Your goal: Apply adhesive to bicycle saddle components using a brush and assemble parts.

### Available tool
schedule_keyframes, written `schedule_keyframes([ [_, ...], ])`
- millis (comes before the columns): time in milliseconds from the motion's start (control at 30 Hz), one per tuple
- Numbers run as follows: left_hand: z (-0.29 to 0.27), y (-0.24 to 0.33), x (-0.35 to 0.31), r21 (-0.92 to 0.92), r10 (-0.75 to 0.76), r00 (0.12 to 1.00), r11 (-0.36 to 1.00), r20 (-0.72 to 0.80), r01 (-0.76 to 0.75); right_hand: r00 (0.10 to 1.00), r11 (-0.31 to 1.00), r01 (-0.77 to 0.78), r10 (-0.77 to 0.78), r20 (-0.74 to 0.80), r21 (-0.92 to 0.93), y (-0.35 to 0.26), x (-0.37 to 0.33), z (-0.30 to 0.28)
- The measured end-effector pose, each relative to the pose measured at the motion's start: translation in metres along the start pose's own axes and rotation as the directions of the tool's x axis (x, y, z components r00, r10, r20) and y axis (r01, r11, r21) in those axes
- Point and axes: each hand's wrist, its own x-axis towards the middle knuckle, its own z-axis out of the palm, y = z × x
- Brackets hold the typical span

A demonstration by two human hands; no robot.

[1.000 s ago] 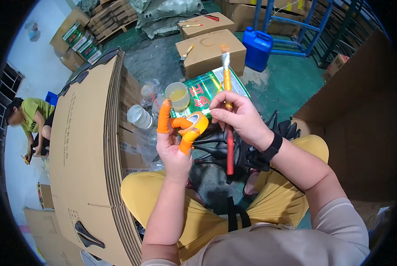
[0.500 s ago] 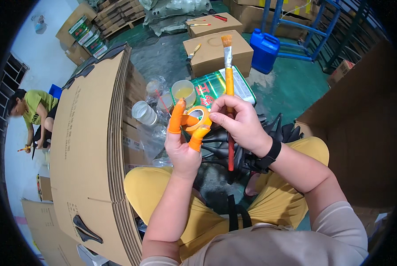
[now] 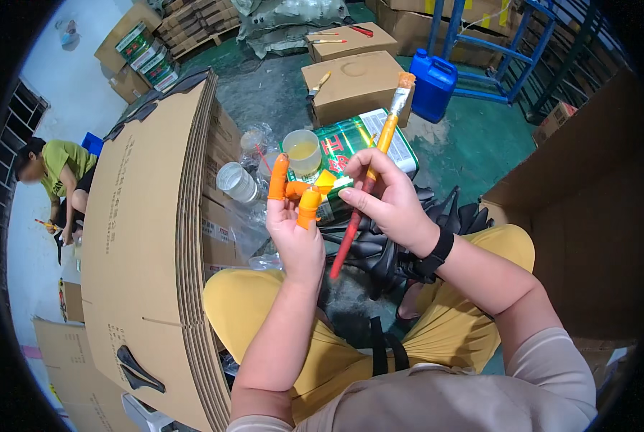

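Observation:
My left hand (image 3: 293,241) wears orange finger cots on its thumb and nearby fingers. Its fingers close on a roll of yellow tape (image 3: 327,180), only partly visible between the cots and my other hand. My right hand (image 3: 394,205) grips a paintbrush (image 3: 388,133) with yellow wrapping on its upper handle and a red lower end. The brush leans, bristles up and to the right. Right thumb and forefinger are close to the tape; whether they touch it I cannot tell. Behind my hands, a cup of yellowish liquid (image 3: 302,153) stands on a green tin (image 3: 351,133).
Black bicycle saddles (image 3: 451,216) are heaped beyond my lap. Stacked flat cardboard (image 3: 142,230) rises on the left; an open carton (image 3: 574,237) is on the right. A clear cup (image 3: 237,182), a blue jerrycan (image 3: 433,85) and a box with a brush (image 3: 351,83) stand beyond. A co-worker (image 3: 66,176) crouches far left.
The paintbrush has tilted, its bristles moving right and its red end left. The tape roll has turned, so its open ring no longer shows. The left fingers have shifted slightly.

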Motion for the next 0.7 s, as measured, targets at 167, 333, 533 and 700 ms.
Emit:
schedule_keyframes([
  [167,0.011,-0.012,-0.001,-0.068,-0.006,0.999,0.998,-0.031,0.004,0.994,0.980,0.089,-0.098,-0.040,-0.177,0.011,0.002,0.005],
  [333,0.015,-0.009,-0.003,-0.123,-0.053,0.999,0.991,0.000,0.053,0.987,0.986,0.098,-0.114,-0.111,-0.138,0.020,0.009,-0.001],
  [533,0.015,-0.001,-0.004,-0.006,-0.113,0.981,0.993,0.158,0.116,0.959,0.894,0.274,-0.281,0.031,-0.356,0.004,0.013,-0.021],
  [700,-0.004,-0.009,0.000,0.010,-0.142,0.971,0.990,0.194,0.142,0.934,0.842,0.354,-0.301,0.190,-0.407,-0.008,0.016,-0.032],
])
